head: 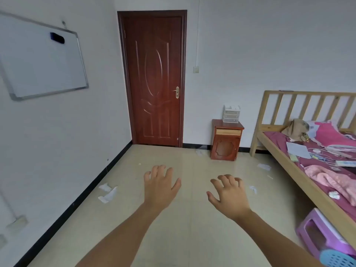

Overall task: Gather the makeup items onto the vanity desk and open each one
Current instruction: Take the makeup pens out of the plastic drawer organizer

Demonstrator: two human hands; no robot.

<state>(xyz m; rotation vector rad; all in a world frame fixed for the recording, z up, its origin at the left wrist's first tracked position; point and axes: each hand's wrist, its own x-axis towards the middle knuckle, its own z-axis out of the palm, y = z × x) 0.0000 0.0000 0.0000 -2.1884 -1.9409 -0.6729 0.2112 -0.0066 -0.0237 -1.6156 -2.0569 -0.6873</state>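
Observation:
My left hand (160,186) and my right hand (230,195) are both stretched out in front of me over the tiled floor, palms down, fingers spread, holding nothing. A clear plastic drawer organiser (231,113) stands on a red-brown nightstand (226,140) by the far wall, well beyond both hands. Small loose items lie scattered on the bed (308,151) at the right; I cannot tell which are makeup. No vanity desk is in view.
A closed dark red door (154,79) is straight ahead. A whiteboard (41,58) hangs on the left wall. Paper scraps (107,192) litter the floor. A purple plastic stool (321,234) sits beside the wooden bed frame at the lower right.

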